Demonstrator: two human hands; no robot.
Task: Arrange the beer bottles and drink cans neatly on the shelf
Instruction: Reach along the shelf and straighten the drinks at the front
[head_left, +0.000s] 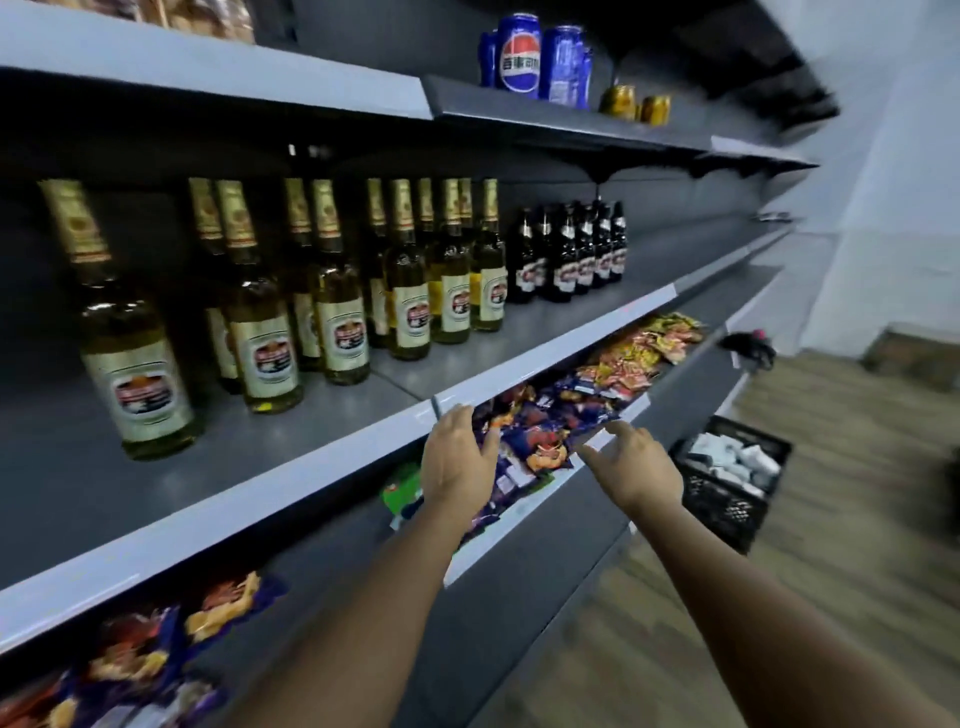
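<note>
Several pale beer bottles (405, 291) with gold foil necks stand in loose rows on the grey middle shelf (291, 447); one bottle (132, 343) stands apart at the left. A tight group of dark bottles (571, 254) stands to their right. Blue drink cans (519, 57) and two small gold cans (636, 104) sit on the upper shelf. My left hand (457, 457) and my right hand (631, 467) hover just below the middle shelf's front edge, fingers relaxed, holding nothing.
Snack packets (587, 395) fill the lower shelf under my hands, with more packets (156, 654) at bottom left. A black crate (727, 509) with white items stands on the wooden floor at the right. The shelves run on toward a white wall.
</note>
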